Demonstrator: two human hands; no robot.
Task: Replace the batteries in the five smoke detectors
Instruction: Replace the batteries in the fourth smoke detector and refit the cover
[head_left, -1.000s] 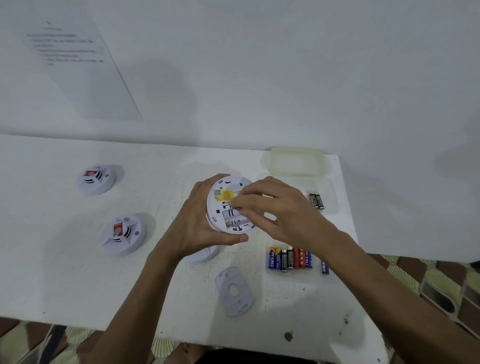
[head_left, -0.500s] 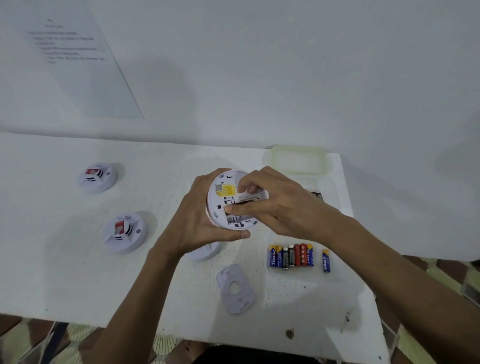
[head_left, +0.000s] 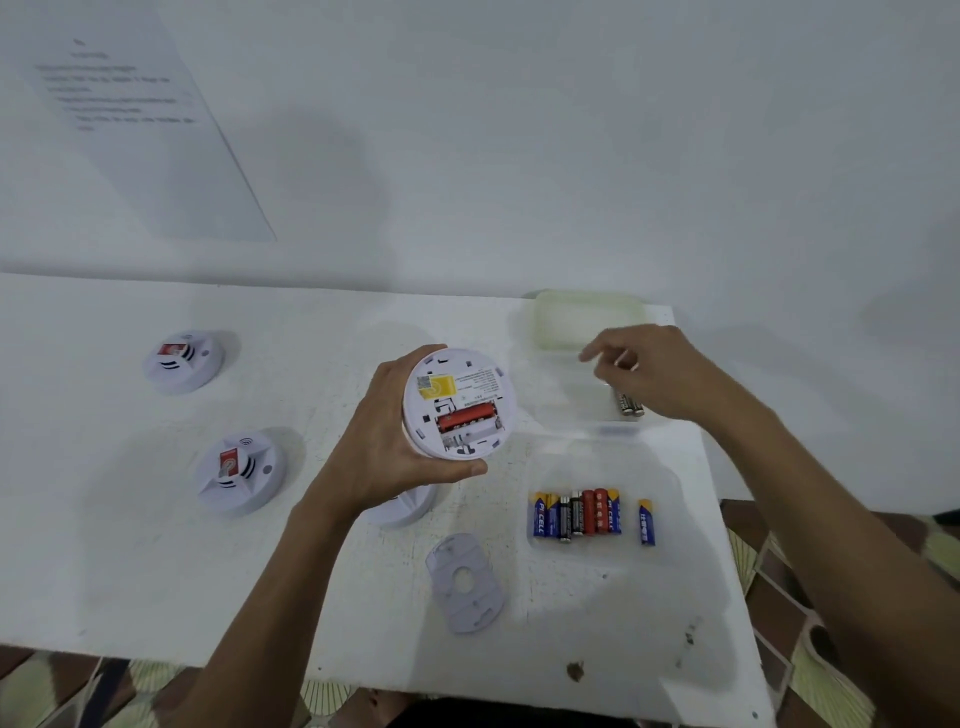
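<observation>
My left hand (head_left: 379, 447) grips a white round smoke detector (head_left: 460, 405) above the table, its back turned to me. One red battery (head_left: 465, 415) lies in the open compartment, and the slot below it is empty. My right hand (head_left: 660, 374) hovers to the right over two dark batteries (head_left: 629, 404), fingers curled, pinching a small pale battery that is blurred. A row of several fresh batteries (head_left: 576, 512) lies in a clear tray, with a single blue battery (head_left: 645, 521) beside them.
Two more detectors (head_left: 183, 360) (head_left: 239, 470) sit face up at the left. Another detector (head_left: 405, 506) lies partly hidden under my left wrist. A grey mounting plate (head_left: 465, 582) lies near the front. A translucent box (head_left: 587, 319) stands at the back right, next to the table's right edge (head_left: 711, 467).
My right hand left the detector's compartment and swung right, over the two dark batteries. The lower slot now shows empty. My left hand kept hold of the detector.
</observation>
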